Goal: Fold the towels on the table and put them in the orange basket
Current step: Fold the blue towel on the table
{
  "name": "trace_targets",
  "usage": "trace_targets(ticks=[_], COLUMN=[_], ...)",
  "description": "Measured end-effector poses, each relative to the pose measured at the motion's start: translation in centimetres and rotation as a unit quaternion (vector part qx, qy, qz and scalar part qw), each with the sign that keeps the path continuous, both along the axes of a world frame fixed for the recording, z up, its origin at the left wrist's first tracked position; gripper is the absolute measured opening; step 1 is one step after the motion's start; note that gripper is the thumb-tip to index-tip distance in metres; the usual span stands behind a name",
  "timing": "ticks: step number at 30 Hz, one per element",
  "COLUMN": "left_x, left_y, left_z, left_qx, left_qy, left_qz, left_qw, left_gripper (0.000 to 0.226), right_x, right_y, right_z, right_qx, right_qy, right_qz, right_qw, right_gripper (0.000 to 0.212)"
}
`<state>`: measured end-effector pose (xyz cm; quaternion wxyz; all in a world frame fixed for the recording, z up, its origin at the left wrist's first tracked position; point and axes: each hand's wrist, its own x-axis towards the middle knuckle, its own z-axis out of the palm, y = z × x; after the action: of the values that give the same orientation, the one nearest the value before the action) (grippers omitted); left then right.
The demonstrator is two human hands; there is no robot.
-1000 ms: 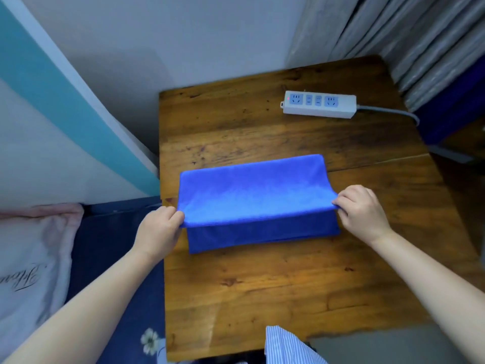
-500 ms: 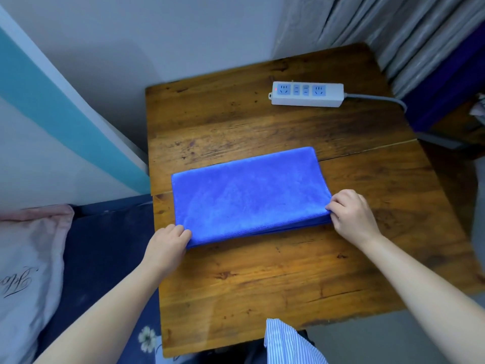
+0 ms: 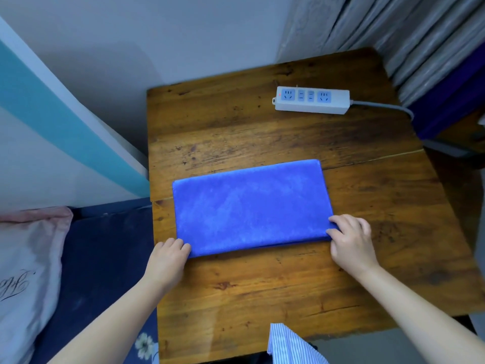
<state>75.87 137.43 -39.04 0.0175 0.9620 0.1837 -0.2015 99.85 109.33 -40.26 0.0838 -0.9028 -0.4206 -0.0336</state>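
Wood filled most of what I saw: the table (image 3: 262, 285), worn brown planks with dark stains and a seam running across under the cloth. On it lay the blue towel (image 3: 252, 206), folded into a flat rectangle, its long side running left to right, slightly skewed so the right end sat farther from me. Its nap looked soft and plush, brushed in lighter and darker patches, and a thin lower layer showed along the near edge. The towel stretched between my two hands and away from the fingertips, toward the wall.

My left hand (image 3: 166, 261) sat at the near left corner, fingers curled close together, their tips touching the towel's edge; I could not tell whether they pinched the cloth or only rested against it. My right hand (image 3: 350, 241) lay over the near right corner, fingers a little spread and bent down onto the top layer, the thumb along the near edge.

Well beyond the right fingers, near the far edge, lay a white power strip (image 3: 312, 99) with its grey cord trailing off right.
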Motion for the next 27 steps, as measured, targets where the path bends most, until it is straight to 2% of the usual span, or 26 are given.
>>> trace_targets(ticks=[2,4,6,8,10,11,13,16,17,19,22,24,27], left_x=[0.7,2.7,5.4,8.5,11.0,12.0,13.1,13.2,13.0,12.6,12.1,12.2,12.2], left_y=[0.0,0.4,0.2,-0.5,-1.2,-1.4,-1.3,-0.3,0.0,0.5,0.8,1.0,1.4], left_z=[0.2,0.5,0.4,0.1,0.2,-0.3,-1.5,-2.8,-3.2,-3.2,-3.4,-3.3,-3.0], left_qx=[0.005,0.002,-0.034,-0.08,-0.122,-0.132,-0.116,-0.08,-0.069,-0.059,-0.085,-0.08,-0.065], left_qy=[-0.028,-0.079,-0.118,-0.174,-0.147,-0.135,-0.115,-0.085,-0.076,-0.082,-0.058,-0.07,-0.055], left_qz=[0.02,0.053,0.132,0.234,0.296,0.295,0.275,0.257,0.244,0.242,0.268,0.29,0.353], left_qw=[0.999,0.995,0.984,0.953,0.936,0.937,0.947,0.959,0.964,0.965,0.958,0.951,0.932], left_gripper=[0.037,0.009,0.024,0.029,0.043,0.048,0.052,0.078,0.078,0.079,0.09,0.087,0.062], right_x=[-0.2,0.3,0.4,0.2,-0.4,-0.5,-0.9,-0.7,-0.3,1.1,3.7,5.2,6.3], right_y=[1.2,4.2,7.9,11.7,14.7,15.9,17.5,17.9,17.6,16.7,14.8,13.2,10.9], right_z=[0.6,0.7,0.6,0.5,0.4,0.0,-0.9,-1.9,-2.2,-2.3,-2.1,-1.7,-0.9], right_qx=[0.011,0.015,-0.008,-0.059,-0.107,-0.122,-0.145,-0.16,-0.165,-0.175,-0.157,-0.166,-0.183], right_qy=[0.014,0.032,0.051,0.1,0.136,0.143,0.142,0.134,0.128,0.126,0.14,0.179,0.203], right_qz=[-0.014,-0.006,0.01,0.027,0.035,0.037,0.036,0.05,0.051,0.027,-0.047,-0.095,-0.191], right_qw=[1.0,0.999,0.999,0.993,0.984,0.982,0.979,0.977,0.977,0.976,0.976,0.965,0.943], right_gripper=[0.033,0.032,0.036,0.041,0.044,0.046,0.05,0.053,0.053,0.054,0.062,0.069,0.058])
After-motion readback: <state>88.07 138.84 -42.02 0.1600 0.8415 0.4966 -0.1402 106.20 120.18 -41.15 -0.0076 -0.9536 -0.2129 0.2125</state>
